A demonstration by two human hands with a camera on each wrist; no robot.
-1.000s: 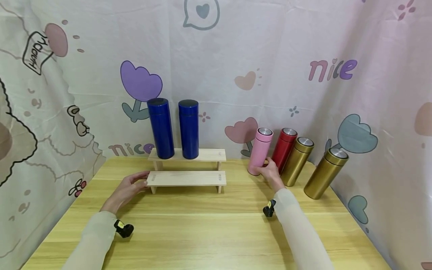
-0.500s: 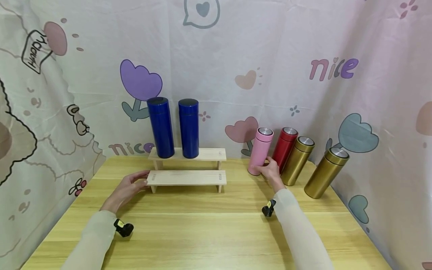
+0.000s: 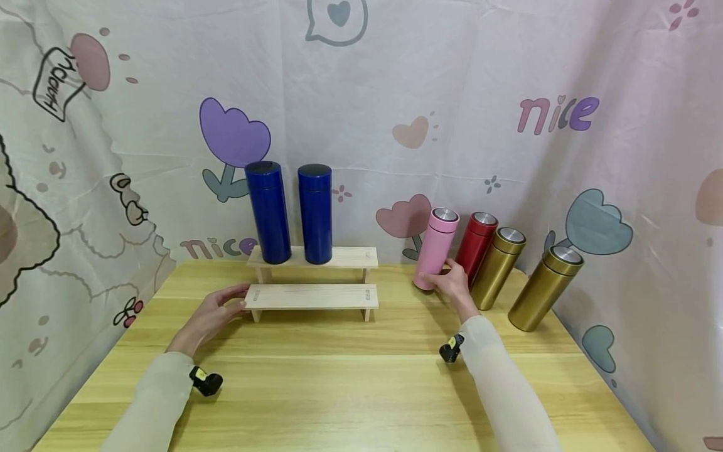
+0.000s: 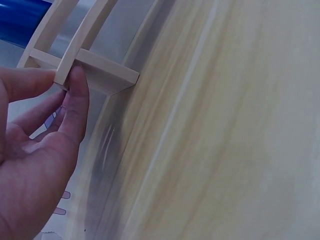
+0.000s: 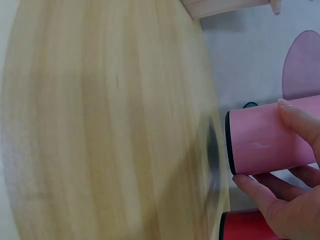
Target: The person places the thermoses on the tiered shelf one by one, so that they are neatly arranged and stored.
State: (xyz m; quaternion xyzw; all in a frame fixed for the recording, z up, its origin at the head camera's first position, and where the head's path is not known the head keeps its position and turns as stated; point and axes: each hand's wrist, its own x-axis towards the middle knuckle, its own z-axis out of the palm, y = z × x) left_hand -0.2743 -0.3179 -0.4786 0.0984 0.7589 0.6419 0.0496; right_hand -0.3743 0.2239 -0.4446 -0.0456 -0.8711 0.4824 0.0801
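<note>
My left hand [image 3: 208, 319] pinches the left end of the front board of a two-step wooden stand [image 3: 312, 297]; the left wrist view shows the thumb and forefinger [image 4: 76, 102] on the board's end. My right hand [image 3: 454, 290] grips the lower part of a pink thermos bottle [image 3: 436, 246] with a silver lid. In the right wrist view, its black-rimmed base [image 5: 230, 142] is a little off the tabletop, with a shadow below. Two blue thermos bottles [image 3: 270, 216] stand on the rear step. Just right of my right hand is a red thermos bottle [image 3: 477, 246].
Two gold thermos bottles [image 3: 497, 270] stand to the right of the red one, the outer one nearer the table's right edge. A printed cloth [image 3: 350, 94] hangs behind and beside the wooden table [image 3: 339, 389].
The pink thermos bottle has risen slightly, with my right hand gripping it. My left hand keeps its pinch on the stand, and the other bottles stay put.
</note>
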